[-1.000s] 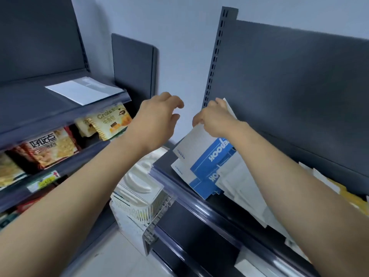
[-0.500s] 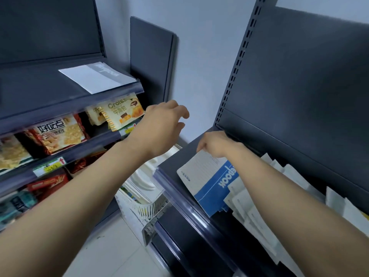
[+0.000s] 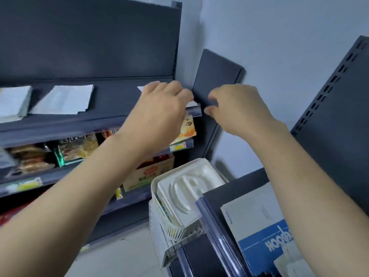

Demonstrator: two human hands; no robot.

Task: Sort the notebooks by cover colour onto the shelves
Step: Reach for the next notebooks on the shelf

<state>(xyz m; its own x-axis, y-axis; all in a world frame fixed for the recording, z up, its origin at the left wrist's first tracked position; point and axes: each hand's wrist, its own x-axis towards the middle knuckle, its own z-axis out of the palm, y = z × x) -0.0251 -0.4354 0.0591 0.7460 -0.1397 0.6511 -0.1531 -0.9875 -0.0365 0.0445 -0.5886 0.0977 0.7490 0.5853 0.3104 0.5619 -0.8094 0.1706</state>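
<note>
Head view, smeared by motion. Left hand is palm-down at the right end of the top shelf, fingers bent over a white notebook lying flat there. Only the notebook's far corner and a sliver of its near edge show past the hand. Contact looks likely, but whether the fingers pinch it or merely rest on it cannot be told. Right hand is in the air just beside the shelf's end, apart from it, with fingers loosely curled, thumb standing off and nothing in it. Behind it a dark panel leans on the wall. Two more lie flat on the same shelf: second notebook, white, mid-shelf and well apart from the left hand; third notebook, white, at the frame's left edge and cut off. On the shelf below are snack packs. One level lower, under the left forearm, is a cardboard box. Lower right, the right shelf carries a blue notebook, flat, its cover white on the far half and blue on the near half, partly hidden by the right forearm. Between the two shelf units stands a white basket, touching the right shelf's corner and holding a white moulded tray.
</note>
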